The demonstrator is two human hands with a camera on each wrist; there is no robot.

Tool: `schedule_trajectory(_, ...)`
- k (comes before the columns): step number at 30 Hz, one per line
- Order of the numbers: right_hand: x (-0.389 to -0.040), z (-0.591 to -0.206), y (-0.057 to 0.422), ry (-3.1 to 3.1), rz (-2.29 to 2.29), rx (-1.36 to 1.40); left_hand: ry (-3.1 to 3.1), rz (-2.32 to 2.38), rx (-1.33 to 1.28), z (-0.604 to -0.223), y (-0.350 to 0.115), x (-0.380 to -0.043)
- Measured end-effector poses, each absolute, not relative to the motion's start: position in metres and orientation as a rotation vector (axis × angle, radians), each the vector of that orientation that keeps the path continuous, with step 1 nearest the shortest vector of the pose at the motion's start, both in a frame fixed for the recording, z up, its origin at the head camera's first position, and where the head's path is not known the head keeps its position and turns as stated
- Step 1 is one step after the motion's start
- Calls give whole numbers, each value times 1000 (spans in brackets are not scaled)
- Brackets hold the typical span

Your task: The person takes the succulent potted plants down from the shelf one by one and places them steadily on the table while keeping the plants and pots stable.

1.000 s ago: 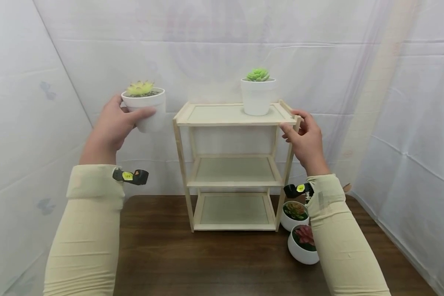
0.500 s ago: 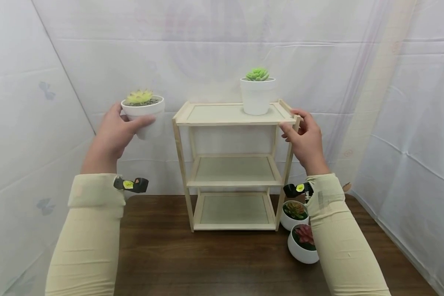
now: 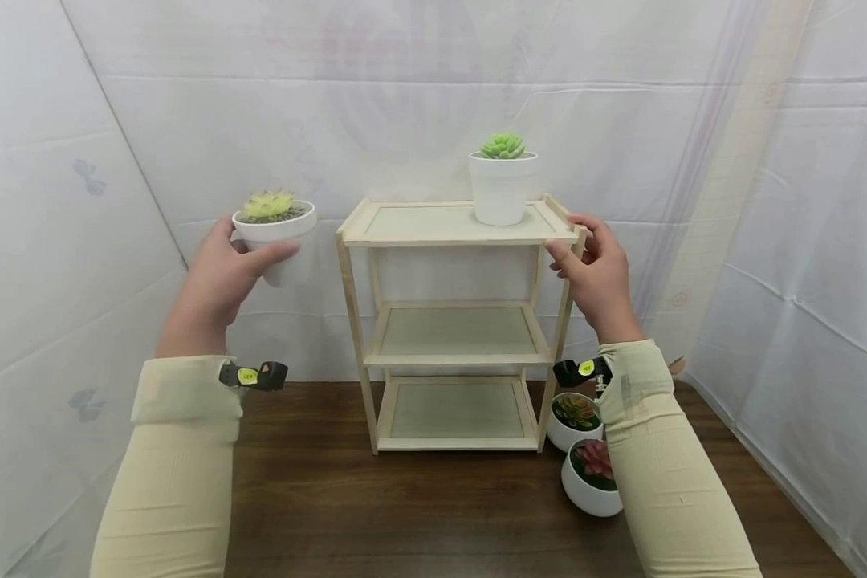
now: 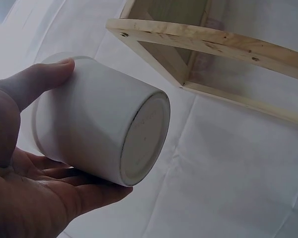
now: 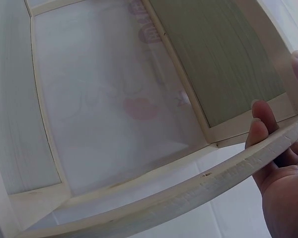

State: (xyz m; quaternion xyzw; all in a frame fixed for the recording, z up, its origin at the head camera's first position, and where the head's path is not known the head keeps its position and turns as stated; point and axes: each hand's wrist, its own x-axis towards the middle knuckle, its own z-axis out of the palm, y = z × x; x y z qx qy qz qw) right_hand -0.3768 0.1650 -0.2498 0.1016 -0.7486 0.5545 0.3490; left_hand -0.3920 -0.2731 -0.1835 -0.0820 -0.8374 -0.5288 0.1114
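Note:
My left hand point(image 3: 220, 277) grips a white pot with a yellow succulent point(image 3: 274, 221) in the air, left of the wooden shelf point(image 3: 458, 359). In the left wrist view the thumb lies on one side of the pot point(image 4: 99, 119) and the fingers under the other, its flat base turned toward the shelf. My right hand point(image 3: 601, 277) holds the shelf's upper right corner, thumb at the front edge; the right wrist view has its fingertips curled over the side rail point(image 5: 203, 183). A white pot with a green succulent point(image 3: 503, 189) stands upright on the top tier's right part.
Two white bowl-shaped pots, one with an orange-green succulent point(image 3: 575, 421) and one with a red succulent point(image 3: 592, 478), stand on the brown table point(image 3: 405, 514) right of the shelf. My right forearm partly covers the red one. White cloth point(image 3: 405, 48) hangs behind and at both sides.
My left hand has lowered the yellow succulent's pot and shifted it slightly left. The right hand, the shelf and the other pots stay where they were.

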Motion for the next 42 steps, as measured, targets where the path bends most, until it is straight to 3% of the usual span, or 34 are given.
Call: schedule_trajectory(42,-374,-248,161,-1955,1436,247,-2454,-1628,-207,-229,-283,-390)
